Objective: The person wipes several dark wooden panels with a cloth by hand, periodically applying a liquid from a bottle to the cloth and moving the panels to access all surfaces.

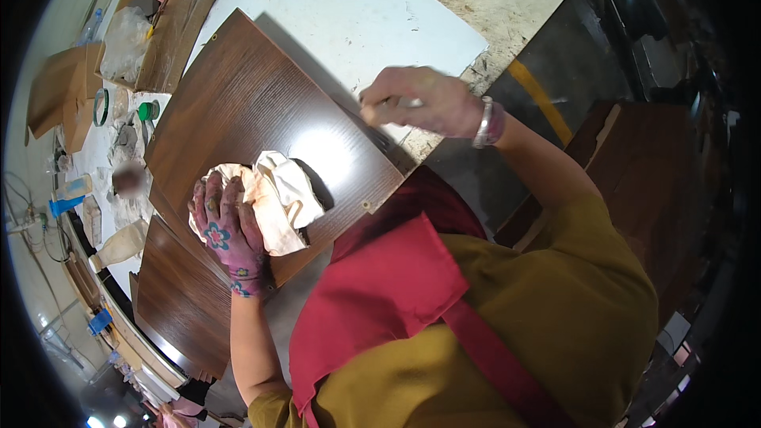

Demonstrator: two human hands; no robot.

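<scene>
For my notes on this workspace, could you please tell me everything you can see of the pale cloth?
The pale cloth is cream to white, with orange-tan tinges in places. It looks like soft fabric, bunched into loose, uneven folds. It lies on the glossy, dark brown wood-grain panel, nearer the person's body than the panel's far corner. The gloved left hand covers its left part; whether the fingers grip or only press it is unclear.
</scene>
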